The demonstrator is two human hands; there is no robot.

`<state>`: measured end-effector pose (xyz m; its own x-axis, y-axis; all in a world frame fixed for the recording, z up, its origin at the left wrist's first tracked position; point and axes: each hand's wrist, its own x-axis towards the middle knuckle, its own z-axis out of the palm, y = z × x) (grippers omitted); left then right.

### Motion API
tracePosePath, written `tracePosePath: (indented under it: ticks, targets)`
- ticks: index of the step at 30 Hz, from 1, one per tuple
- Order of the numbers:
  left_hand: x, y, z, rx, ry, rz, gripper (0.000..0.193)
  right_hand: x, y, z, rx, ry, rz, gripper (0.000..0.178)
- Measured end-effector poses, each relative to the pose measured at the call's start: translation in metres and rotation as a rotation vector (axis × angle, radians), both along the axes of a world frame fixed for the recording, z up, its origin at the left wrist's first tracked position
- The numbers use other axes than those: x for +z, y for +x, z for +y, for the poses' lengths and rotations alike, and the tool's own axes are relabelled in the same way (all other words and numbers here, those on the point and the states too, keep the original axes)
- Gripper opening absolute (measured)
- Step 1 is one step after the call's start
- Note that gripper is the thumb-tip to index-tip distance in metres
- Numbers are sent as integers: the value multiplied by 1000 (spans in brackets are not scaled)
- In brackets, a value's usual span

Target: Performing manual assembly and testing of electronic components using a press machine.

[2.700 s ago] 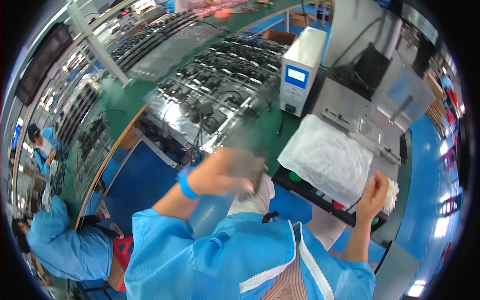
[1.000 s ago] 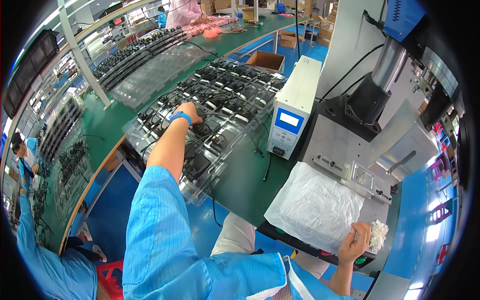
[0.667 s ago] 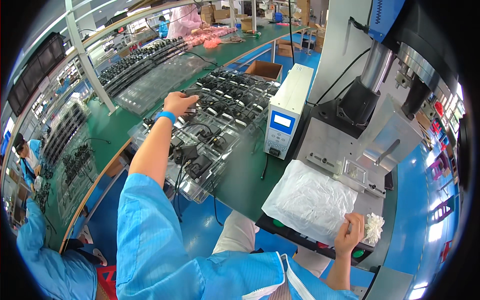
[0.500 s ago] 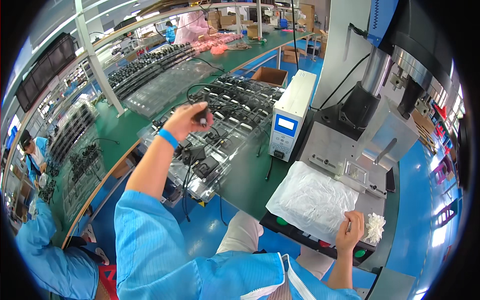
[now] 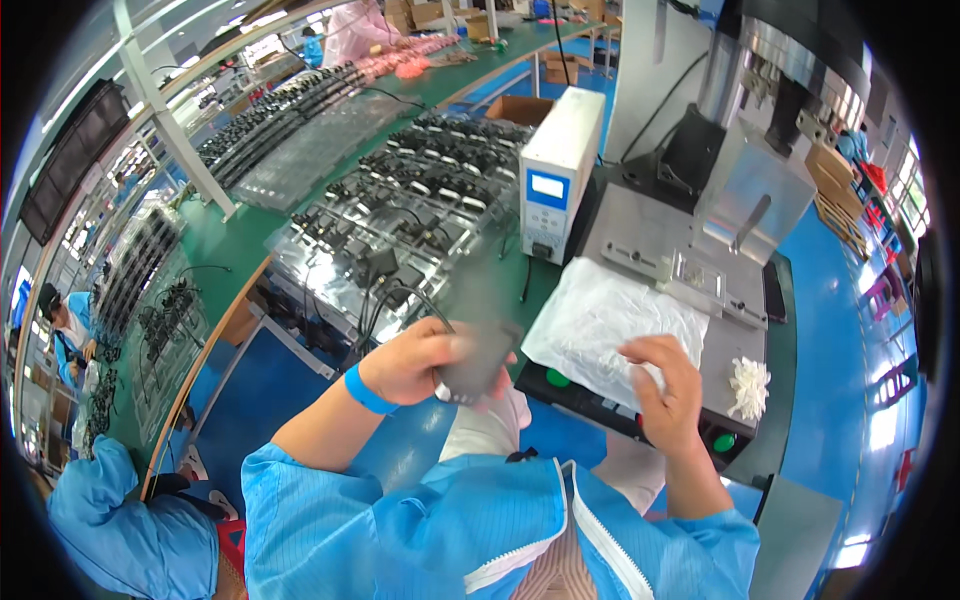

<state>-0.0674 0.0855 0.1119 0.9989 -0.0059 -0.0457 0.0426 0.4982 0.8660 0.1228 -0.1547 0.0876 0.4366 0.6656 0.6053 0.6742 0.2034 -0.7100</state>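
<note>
Black and blurred, a small block-shaped device (image 5: 480, 362) sits in the grasp of a worker's left hand (image 5: 418, 362), its thumb laid along the near side and the fingers wrapped about it, at the front of a factory bench. A blue wristband (image 5: 368, 392) circles that wrist, above the turned-back sleeve of a light-blue jacket (image 5: 400, 515) with a white zip. Dark cables (image 5: 385, 310) loop just beside the hand; whether one of them belongs to the device cannot be told.

The right hand (image 5: 668, 392) is loosely curled, thumb and fingers parted around nothing visible, over the near right part of a crumpled white sheet (image 5: 605, 315); whether the fingertips touch it is unclear. Near that hand lie a white frilly bundle (image 5: 748, 388) and a round green button (image 5: 724, 441), while a second green button (image 5: 558, 378) shows by the sheet's left corner.

Behind the sheet, a metal fixture (image 5: 698, 275) rests on the base plate of a press (image 5: 790, 60). To its left stands a white box-shaped unit (image 5: 562, 165) with a lit screen, and farther left clear plastic trays (image 5: 320, 265) hold rows of black devices (image 5: 445, 165). At far left, a co-worker in blue (image 5: 140, 525) sits by another green-topped bench (image 5: 128, 385).
</note>
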Motion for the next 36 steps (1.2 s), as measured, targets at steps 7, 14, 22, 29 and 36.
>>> tracePosePath:
  ticks: [7, 14, 22, 29, 36]
  targets:
    - [-12, -9, -50, -222, 40, 143, 41, 1, -38, 24, 501, -84, 146, 26]
    - [-35, -8, -57, -300, -147, 243, 48, -18, -45, 20, 581, -178, 227, 21]
    - [-43, -8, -59, -269, -186, 285, 45, -25, -52, 16, 531, -170, 362, 23]
    - [-49, -8, -62, -312, -99, 298, 46, -33, -53, 13, 560, -164, 331, 27]
    - [-52, -8, -65, -271, -183, 311, 51, -38, -58, 11, 466, -128, 319, 29]
